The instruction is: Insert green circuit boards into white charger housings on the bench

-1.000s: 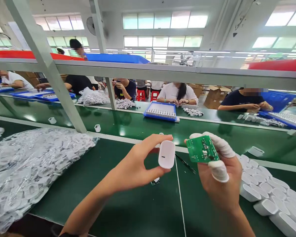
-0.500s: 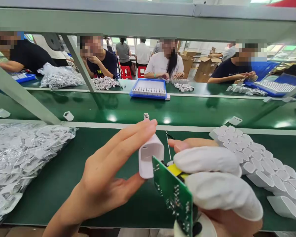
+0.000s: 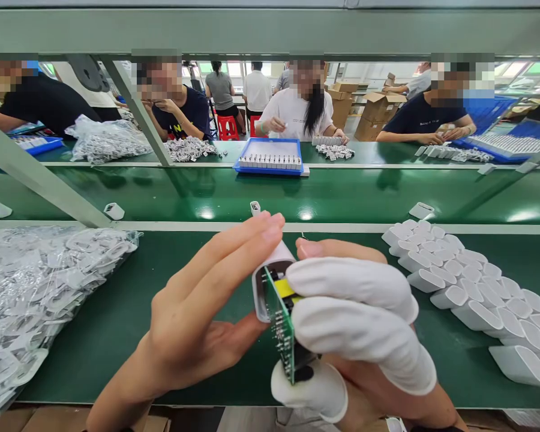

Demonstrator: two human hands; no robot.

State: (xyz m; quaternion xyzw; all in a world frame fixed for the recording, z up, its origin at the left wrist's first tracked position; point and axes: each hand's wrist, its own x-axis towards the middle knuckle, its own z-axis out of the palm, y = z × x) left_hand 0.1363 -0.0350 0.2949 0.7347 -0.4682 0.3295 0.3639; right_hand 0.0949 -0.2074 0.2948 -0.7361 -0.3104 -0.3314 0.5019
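My left hand [image 3: 207, 300] is closed around a white plastic charger housing [image 3: 279, 255], its open end turned toward my right hand. White finger cots cover several fingers of my right hand [image 3: 364, 324], which grips a green circuit board [image 3: 281, 327] carrying black parts and a yellow-wrapped component [image 3: 284, 288]. The far end of the board sits at the mouth of the housing, partly inside it. How deep it reaches is hidden by my fingers and the housing wall.
Rows of white housings [image 3: 470, 282] stand on the right. At left lies a clear bag of white parts [image 3: 49, 288]. Beyond, single housings ride on a green conveyor belt [image 3: 189, 195]. Co-workers sit across it near a blue tray [image 3: 270, 157]. A slanted metal post [image 3: 49, 168] rises at left.
My right hand has moved left and brought the board's end from in front of the housing to its mouth. The housings on the belt have shifted slightly left.
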